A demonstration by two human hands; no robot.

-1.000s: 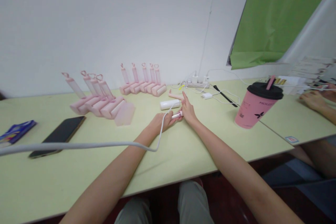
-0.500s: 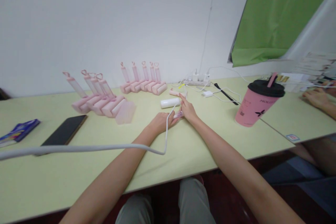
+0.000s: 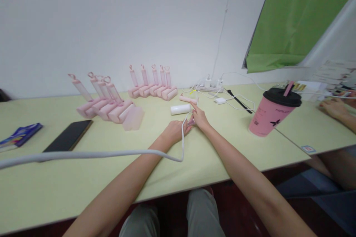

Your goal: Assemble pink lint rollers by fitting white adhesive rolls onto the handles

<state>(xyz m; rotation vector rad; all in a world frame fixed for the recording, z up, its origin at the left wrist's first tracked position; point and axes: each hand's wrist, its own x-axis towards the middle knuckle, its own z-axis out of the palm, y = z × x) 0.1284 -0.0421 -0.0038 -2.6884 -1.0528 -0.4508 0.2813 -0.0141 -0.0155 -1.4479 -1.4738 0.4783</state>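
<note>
Both of my hands meet low over the table around a small, clear pinkish tube (image 3: 191, 122), mostly covered by fingers. Its left end is in my left hand (image 3: 175, 132), fingers closed round it. At the other end, my right hand (image 3: 200, 118) also closes on the tube, its index finger reaching forward. A white cable (image 3: 183, 137) crosses in front of my left forearm and runs up to the hands, where its end is hard to make out. Just beyond lie a glossy white cylinder (image 3: 180, 109) and a slim pink stick-shaped piece (image 3: 188, 99).
To the left stand pink blocks (image 3: 108, 109) with clear tubes upright in them, a second row (image 3: 152, 90) behind. A phone (image 3: 68, 136) and blue packet (image 3: 20, 136) lie far left. Right are a power strip (image 3: 210, 89), charger (image 3: 220, 101), pink cup (image 3: 271, 113) and another person's hand (image 3: 335, 107).
My left hand has shifted slightly right and turned a little, covering more of the tube. The cable's bend has moved right with it. The right hand is nearly still.
</note>
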